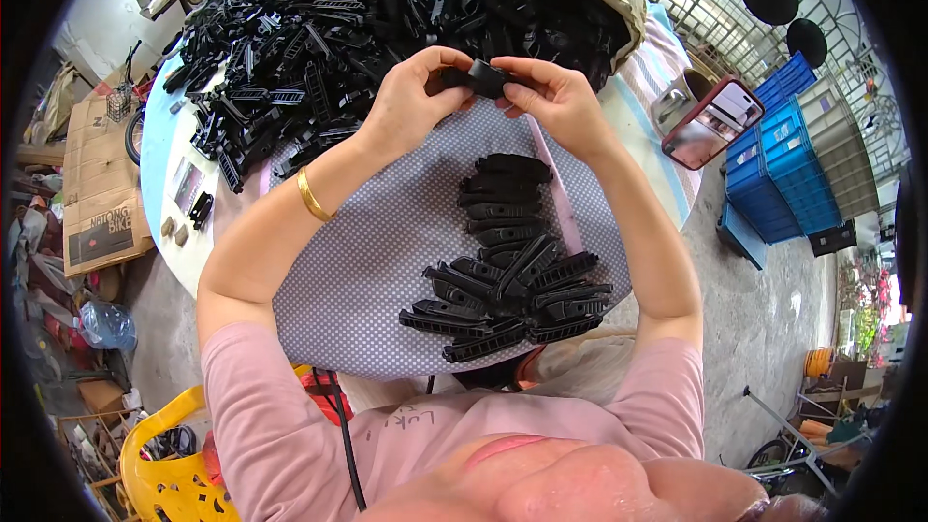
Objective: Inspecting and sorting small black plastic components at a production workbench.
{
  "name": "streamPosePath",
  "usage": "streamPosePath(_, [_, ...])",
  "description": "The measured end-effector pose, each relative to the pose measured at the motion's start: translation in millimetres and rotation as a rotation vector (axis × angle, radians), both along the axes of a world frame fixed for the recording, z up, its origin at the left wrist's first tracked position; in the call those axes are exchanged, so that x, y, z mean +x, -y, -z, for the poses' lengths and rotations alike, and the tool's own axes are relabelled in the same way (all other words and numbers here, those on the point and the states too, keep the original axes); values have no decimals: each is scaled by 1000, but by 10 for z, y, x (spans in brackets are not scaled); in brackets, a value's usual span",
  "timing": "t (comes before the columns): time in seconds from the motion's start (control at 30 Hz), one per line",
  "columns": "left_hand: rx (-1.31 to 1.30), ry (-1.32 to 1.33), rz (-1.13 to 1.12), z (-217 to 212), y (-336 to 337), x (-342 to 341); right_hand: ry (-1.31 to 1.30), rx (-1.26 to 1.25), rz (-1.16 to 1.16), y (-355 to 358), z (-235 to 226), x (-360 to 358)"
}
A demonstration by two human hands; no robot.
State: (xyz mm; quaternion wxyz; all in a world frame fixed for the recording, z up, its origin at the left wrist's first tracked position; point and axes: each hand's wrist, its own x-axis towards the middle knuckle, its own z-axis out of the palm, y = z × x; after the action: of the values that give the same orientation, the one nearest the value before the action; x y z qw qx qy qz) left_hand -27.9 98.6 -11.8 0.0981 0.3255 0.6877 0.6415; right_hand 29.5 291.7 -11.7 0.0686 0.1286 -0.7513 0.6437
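"Pose?"
"Left hand (414, 101) and right hand (561, 101) raised over the counter (377, 251), almost meeting, elbows bent outward, wrists turned inward."
"Grip?"
"Both pinch a small black piece (488, 80) above the counter's far half. Grouped black parts (507, 275) lie toward the counter's near edge, a loose heap (290, 53) at its far side."

Cloth-covered table (358, 280), heap of black parts (280, 39), smaller pile (522, 275)

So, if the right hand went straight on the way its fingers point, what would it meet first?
Beyond the black part at its fingertips, the right hand would probably meet the left hand first, though depth is unclear here.
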Motion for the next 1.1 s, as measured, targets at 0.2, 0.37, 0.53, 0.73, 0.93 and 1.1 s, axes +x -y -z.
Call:
streamPosePath(0.2, [-31,-7,-5,-2,36,-41,42,24,1,117,6,41])
streamPosePath(0.37, [11,18,21,-9,38,-49,-15,-22,25,152,69,15])
streamPosePath(0.53, [84,64,37,-45,27,-23,19,-44,61,174,15,65])
streamPosePath(0.73, [-157,-246,-138,-47,42,36,71,-38,51,202,50,61])
streamPosePath(0.93, [-52,-192,-89,-31,3,90,-205,227,213,196,136,40])
streamPosePath(1.1, [-71,-118,-84,-108,32,111,-311,324,240,226,116,96])
